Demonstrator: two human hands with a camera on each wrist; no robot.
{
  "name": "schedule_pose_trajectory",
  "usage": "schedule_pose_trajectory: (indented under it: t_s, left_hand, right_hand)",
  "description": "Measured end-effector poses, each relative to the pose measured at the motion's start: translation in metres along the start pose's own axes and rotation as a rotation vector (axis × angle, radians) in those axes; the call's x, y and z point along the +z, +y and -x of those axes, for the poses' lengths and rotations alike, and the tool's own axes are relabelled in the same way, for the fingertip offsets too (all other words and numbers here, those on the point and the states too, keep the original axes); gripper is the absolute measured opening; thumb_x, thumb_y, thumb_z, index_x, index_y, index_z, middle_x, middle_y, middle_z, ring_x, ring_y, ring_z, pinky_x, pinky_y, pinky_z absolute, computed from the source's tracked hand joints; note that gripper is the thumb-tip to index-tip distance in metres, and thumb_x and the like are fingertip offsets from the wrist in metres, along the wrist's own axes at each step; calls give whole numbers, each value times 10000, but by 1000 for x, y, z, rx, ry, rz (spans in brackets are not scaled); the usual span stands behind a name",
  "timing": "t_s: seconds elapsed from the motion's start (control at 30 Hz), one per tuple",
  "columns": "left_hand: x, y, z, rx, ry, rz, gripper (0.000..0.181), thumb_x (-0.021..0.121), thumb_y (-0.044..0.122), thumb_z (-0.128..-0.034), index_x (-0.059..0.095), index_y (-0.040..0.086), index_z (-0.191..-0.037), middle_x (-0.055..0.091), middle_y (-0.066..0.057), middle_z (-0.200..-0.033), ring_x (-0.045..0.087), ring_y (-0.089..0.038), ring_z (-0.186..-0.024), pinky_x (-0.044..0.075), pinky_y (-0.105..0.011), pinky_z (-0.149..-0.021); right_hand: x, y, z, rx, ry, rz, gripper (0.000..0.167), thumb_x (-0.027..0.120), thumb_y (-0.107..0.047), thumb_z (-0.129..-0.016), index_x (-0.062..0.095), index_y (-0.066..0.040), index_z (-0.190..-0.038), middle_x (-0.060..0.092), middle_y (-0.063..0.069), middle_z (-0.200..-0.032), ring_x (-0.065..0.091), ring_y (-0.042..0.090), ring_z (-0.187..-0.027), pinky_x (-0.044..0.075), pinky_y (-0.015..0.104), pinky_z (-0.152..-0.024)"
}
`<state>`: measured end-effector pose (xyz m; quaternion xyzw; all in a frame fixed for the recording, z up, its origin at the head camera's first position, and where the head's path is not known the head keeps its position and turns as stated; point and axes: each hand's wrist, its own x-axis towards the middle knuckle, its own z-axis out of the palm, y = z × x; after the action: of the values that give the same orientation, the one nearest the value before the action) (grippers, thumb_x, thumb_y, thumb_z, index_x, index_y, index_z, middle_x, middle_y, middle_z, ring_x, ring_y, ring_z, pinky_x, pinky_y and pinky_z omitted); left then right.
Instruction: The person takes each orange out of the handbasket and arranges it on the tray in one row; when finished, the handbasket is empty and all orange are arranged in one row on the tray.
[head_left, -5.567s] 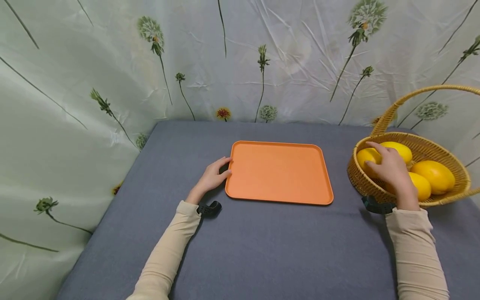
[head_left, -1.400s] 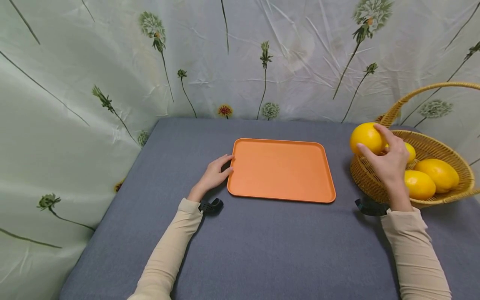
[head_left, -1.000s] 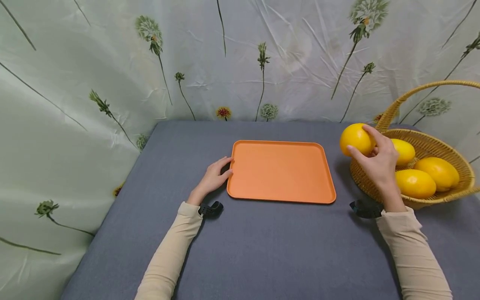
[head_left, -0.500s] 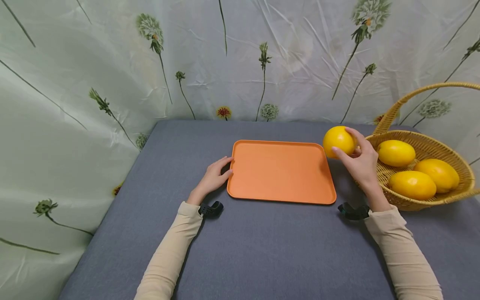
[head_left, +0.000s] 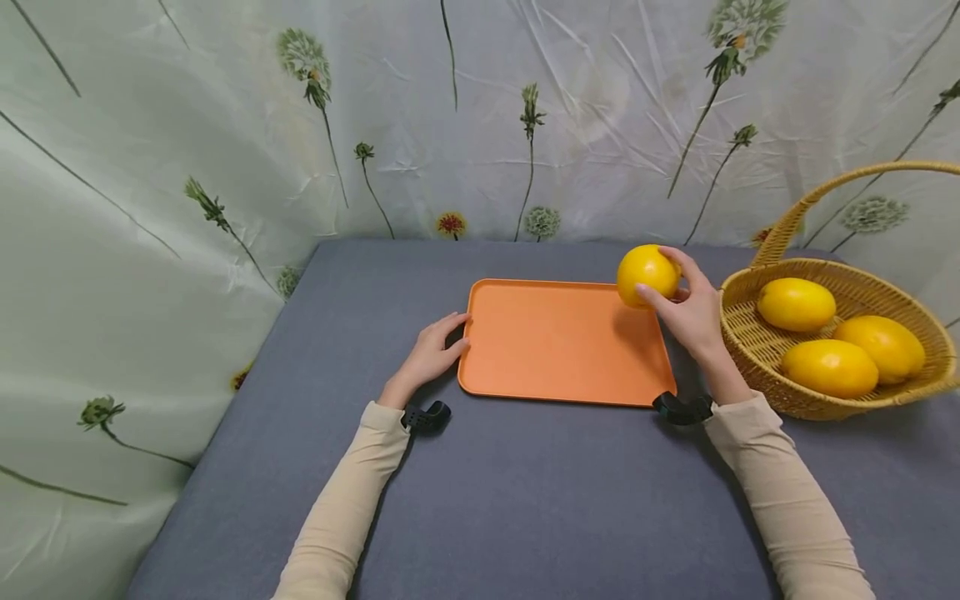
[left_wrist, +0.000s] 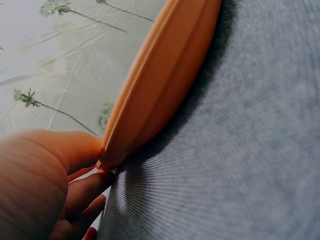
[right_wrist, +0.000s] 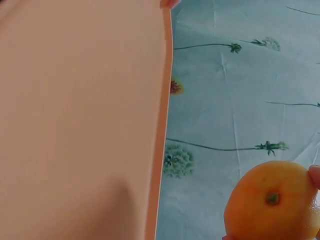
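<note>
An orange tray [head_left: 562, 342] lies flat on the grey-blue cloth. My left hand [head_left: 431, 354] touches the tray's left edge with thumb and fingertips; in the left wrist view the hand [left_wrist: 37, 180] has thumb and a finger at the rim of the tray [left_wrist: 160, 75]. My right hand [head_left: 693, 312] holds a round yellow fruit [head_left: 647, 275] above the tray's back right corner, thumb in front and fingers behind. The right wrist view shows this fruit [right_wrist: 270, 205] with its stem end facing the camera, beside the tray [right_wrist: 80, 110]; only fingertips of the hand show there.
A wicker basket [head_left: 813, 410] with a tall arched handle stands on the right, holding three yellow fruits, one of them at the back left [head_left: 797, 304]. Behind the table hangs a pale curtain [head_left: 600, 125] printed with flowers. The table cloth [head_left: 540, 500] extends in front of the tray.
My right hand has lifted the fruit out of the basket and carried it left, from over the basket's left side to over the tray's corner. The left hand stays at the tray's edge.
</note>
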<state>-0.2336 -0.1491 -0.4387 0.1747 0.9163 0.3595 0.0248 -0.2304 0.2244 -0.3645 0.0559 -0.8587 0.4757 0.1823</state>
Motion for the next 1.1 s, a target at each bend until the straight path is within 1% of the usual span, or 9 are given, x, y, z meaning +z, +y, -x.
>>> schedule_pose_trajectory:
  t_s: [0.07, 0.13, 0.23, 0.37, 0.47, 0.6, 0.7, 0.87, 1.1]
  left_hand:
    - [0, 0, 0, 3, 3, 6, 504, 518, 238, -951, 416, 75, -1417, 402, -147, -1481, 300, -309, -1422, 246, -506, -1166]
    - [0, 0, -1, 7, 7, 6, 502, 522, 230, -949, 420, 73, -1414, 409, -147, -1477, 306, -307, -1420, 260, -492, -1164]
    - [0, 0, -1, 12, 9, -2, 501, 520, 227, -950, 420, 68, -1413, 411, -152, -1474, 309, -313, -1417, 260, -496, -1162]
    - [-1, 1, -1, 14, 12, -4, 499, 521, 222, -948, 424, 59, -1409, 414, -163, -1470, 315, -325, -1411, 254, -512, -1159]
    - [-2, 2, 0, 21, 18, -3, 500, 528, 216, -943, 429, 48, -1403, 422, -169, -1462, 324, -330, -1406, 260, -511, -1156]
    - [-1, 2, 0, 33, 21, -15, 503, 533, 211, -940, 430, 38, -1401, 427, -173, -1458, 331, -335, -1400, 270, -511, -1150]
    - [-1, 1, -1, 31, 21, -14, 503, 533, 215, -941, 430, 43, -1402, 425, -170, -1460, 328, -332, -1403, 266, -510, -1153]
    - [-1, 0, -1, 24, 23, -5, 507, 534, 215, -940, 424, 49, -1407, 419, -169, -1464, 326, -334, -1404, 263, -509, -1155]
    - [1, -1, 0, 20, 18, -7, 507, 530, 225, -945, 420, 64, -1413, 413, -159, -1471, 326, -319, -1407, 274, -489, -1157]
  right_hand:
    - [3, -3, 0, 17, -27, -9, 599, 672, -181, -839, 446, -139, -1392, 470, 206, -1373, 616, -8, -772, 420, 15, -631]
    - [5, -3, -1, 44, -56, -26, 606, 664, -195, -849, 429, -149, -1405, 459, 213, -1376, 652, 120, -840, 435, 38, -637]
    - [11, 3, -4, 83, -91, -52, 620, 656, -241, -859, 405, -202, -1425, 444, 202, -1389, 611, 372, -1039, 444, 74, -670]
    - [19, 1, -6, 106, -122, -64, 622, 641, -319, -866, 389, -252, -1430, 438, 210, -1372, 544, 405, -1128, 460, 173, -715]
    - [27, 0, -8, 96, -128, -43, 616, 649, -377, -850, 415, -275, -1410, 455, 182, -1380, 518, 400, -1142, 487, 300, -772]
    - [38, 0, -10, 56, -152, -23, 612, 662, -359, -841, 435, -224, -1393, 449, 157, -1421, 509, 419, -1179, 488, 495, -889]
    - [45, -1, -11, 40, -181, -17, 612, 665, -314, -847, 426, -184, -1395, 440, 164, -1428, 524, 432, -1166, 479, 551, -899]
    - [58, -6, -15, 62, -229, -8, 616, 660, -308, -854, 413, -197, -1407, 428, 154, -1438, 506, 416, -1156, 471, 519, -885]
    - [72, -9, -15, 99, -286, -71, 621, 671, -302, -846, 414, -210, -1404, 415, 114, -1448, 505, 377, -1117, 452, 467, -889]
